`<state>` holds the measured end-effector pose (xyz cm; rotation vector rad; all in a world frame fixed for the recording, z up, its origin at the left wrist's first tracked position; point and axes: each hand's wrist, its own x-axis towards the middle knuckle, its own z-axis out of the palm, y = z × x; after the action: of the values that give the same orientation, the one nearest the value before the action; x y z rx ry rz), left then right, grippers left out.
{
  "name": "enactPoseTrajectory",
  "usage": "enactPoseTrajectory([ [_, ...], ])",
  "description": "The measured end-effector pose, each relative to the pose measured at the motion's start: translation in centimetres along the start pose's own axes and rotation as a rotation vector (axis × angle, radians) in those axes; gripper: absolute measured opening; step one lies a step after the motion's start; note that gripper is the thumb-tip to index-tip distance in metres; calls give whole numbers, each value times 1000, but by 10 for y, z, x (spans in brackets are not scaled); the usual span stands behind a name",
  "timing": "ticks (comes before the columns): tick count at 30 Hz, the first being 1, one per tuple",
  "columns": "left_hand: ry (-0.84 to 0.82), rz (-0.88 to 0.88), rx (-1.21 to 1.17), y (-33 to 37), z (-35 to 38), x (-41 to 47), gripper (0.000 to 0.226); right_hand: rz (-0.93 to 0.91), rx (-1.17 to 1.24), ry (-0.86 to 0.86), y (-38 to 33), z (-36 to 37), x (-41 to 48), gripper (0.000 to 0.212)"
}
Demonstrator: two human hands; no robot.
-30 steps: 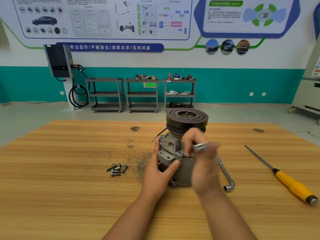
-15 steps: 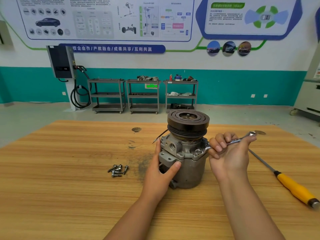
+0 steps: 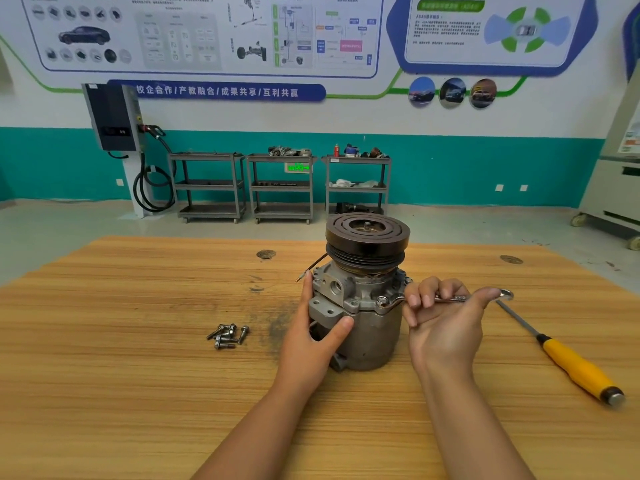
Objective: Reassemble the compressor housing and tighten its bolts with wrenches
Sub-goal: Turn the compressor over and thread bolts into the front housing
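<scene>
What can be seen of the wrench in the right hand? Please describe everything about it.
The wrench is a slim bar of bright silver metal, seemingly a combination type. Its left end sits on a bolt on the flange of the compressor housing. Its ring end sticks out to the right, past the thumb. It lies roughly level, above the table. The right hand grips its shank, fingers curled over it.

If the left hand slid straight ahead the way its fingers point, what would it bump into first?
Probably the thin wire off the compressor, just past the left hand; depth is unclear.
</scene>
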<state>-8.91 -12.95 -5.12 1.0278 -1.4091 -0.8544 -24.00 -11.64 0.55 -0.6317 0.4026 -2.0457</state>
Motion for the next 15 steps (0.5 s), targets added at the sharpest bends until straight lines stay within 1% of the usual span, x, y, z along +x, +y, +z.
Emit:
enactPoseTrajectory([
  [3,14,1,8,0,0,-1,84,-112,-76,-6,3,0,-13,57],
  [7,22,11,15,-2,0,1,84,-369,-212,-95,14,4,-39,45],
  [11,27,30,31,-3,1,0,84,-493,-347,-149,17,4,-47,41],
  [13,24,26,29,-2,0,1,85,-558,-396,-207,19,1,-50,34],
  [15,28,25,33,-3,0,1,87,-640,-494,-292,24,-1,-55,25],
])
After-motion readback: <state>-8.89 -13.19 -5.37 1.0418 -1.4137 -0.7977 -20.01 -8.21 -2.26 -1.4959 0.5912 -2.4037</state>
